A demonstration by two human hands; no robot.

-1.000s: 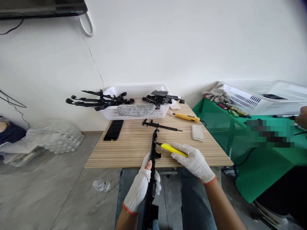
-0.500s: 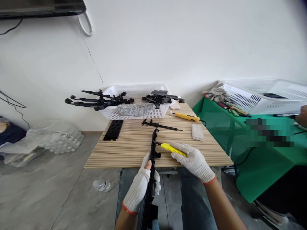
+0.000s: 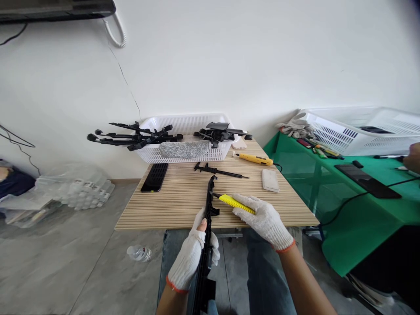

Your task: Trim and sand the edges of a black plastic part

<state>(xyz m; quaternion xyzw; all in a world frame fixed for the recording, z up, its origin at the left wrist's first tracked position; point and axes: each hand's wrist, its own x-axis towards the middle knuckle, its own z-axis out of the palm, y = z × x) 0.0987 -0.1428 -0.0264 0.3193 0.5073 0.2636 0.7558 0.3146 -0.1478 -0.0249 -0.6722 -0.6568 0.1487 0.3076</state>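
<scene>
My left hand [image 3: 192, 251], in a white knit glove with the thumb tip bare, is wrapped round a long black plastic part [image 3: 206, 258]. The part runs from my lap up over the table's front edge, its curved end uppermost. In my gloved right hand [image 3: 264, 217] is a yellow utility knife [image 3: 236, 204]. The knife's dark tip points left and meets the part's upper section; whether it touches or only overlaps it in view, I cannot tell. A black caliper [image 3: 221, 171] lies on the table just beyond the part's end.
A white basket [image 3: 149, 155] with several black parts stands at the table's back. Around it lie a black phone [image 3: 155, 177], a yellow corded tool [image 3: 255, 159] and a pale square block [image 3: 270, 180]. At right, a green-covered table [image 3: 348, 245] carries baskets, pens and another person's hand [image 3: 412, 157].
Both hands, the black part and the knife keep almost the same positions. The view has shifted very slightly.
</scene>
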